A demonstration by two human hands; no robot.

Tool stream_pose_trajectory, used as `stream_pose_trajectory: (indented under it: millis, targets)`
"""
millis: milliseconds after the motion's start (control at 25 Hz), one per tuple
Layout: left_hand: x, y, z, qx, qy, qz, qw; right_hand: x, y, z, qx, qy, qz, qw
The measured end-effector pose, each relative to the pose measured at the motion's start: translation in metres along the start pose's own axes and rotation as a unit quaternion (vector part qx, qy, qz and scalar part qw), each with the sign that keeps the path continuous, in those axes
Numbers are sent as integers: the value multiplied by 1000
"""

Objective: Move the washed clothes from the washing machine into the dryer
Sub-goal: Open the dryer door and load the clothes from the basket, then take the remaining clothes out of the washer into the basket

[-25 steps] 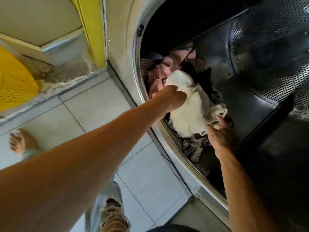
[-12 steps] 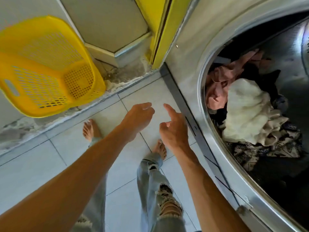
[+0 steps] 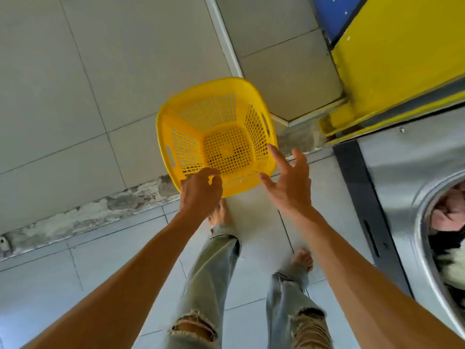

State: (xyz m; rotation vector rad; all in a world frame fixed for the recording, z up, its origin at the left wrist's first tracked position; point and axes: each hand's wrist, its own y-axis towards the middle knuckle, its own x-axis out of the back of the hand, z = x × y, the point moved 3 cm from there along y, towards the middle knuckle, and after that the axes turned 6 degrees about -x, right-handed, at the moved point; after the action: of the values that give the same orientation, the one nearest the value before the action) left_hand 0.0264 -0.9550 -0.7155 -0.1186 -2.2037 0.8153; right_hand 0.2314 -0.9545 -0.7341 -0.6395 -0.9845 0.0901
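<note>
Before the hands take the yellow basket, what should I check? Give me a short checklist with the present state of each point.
1. Yellow basket has nothing in it: ok, only the mesh bottom shows.
2. Left hand at the near rim: ok; whether it grips yet: cannot tell.
3. Right hand ready: ok, fingers spread beside the right corner, holding nothing.
4. Washing machine door open: ok, clothes show inside.
5. Basket standing steady: cannot tell, it looks tilted against the wall.
6. Floor between feet and basket bare: ok.
</note>
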Motion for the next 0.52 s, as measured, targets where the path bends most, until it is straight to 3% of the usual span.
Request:
stream_pose_trajectory:
  millis: [80, 200, 360, 440, 520]
  targets:
    - [23, 14, 27, -11, 67, -43, 997, -11, 23, 10, -13, -17, 28, 999]
    - [33, 24, 61, 59, 121, -41, 990, -19, 49, 8, -64, -6, 104, 992]
    - [20, 14, 56, 123, -118, -30, 985, 4, 37, 5, -115, 23, 122, 985]
    - [25, -11, 42, 126, -145, -72, 979, 28, 10, -6, -119, 47, 127, 984]
    - [39, -46, 29, 101, -123, -64, 985, 58, -25, -26, -142, 63, 149, 977]
